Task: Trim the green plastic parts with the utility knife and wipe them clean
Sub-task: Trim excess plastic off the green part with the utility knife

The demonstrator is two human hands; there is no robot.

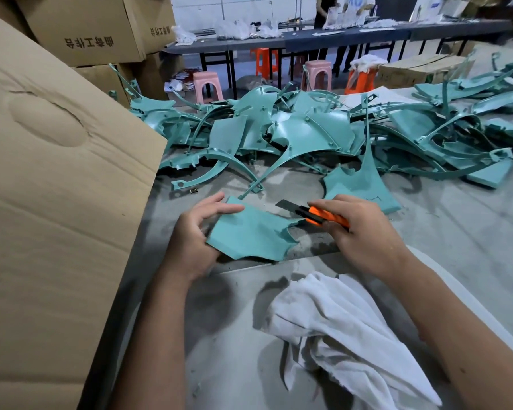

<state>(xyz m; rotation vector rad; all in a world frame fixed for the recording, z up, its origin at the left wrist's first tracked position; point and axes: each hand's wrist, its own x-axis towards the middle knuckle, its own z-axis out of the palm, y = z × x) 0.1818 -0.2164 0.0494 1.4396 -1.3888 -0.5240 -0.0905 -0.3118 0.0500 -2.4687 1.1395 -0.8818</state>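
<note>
Two hands work: left hand (190,232) grips a part (249,235), right hand (359,229) grips the knife (317,214); cloth (347,329) unused, pile (308,128) awaits.

I see a teal-green plastic part (249,235), matte, plain, no pattern. The utility knife (317,216) has a bright orange body with black trim and a dark grey blade. The pile of parts (308,131) behind is the same teal-green throughout. The cloth (347,329) is white, plain. The table (456,238) is dull grey with pale dusty smears. The cardboard box (57,202) is tan-brown; the stacked boxes (101,28) are tan with dark printed characters. Two stools (208,84) are pink, others (360,79) orange.
</note>
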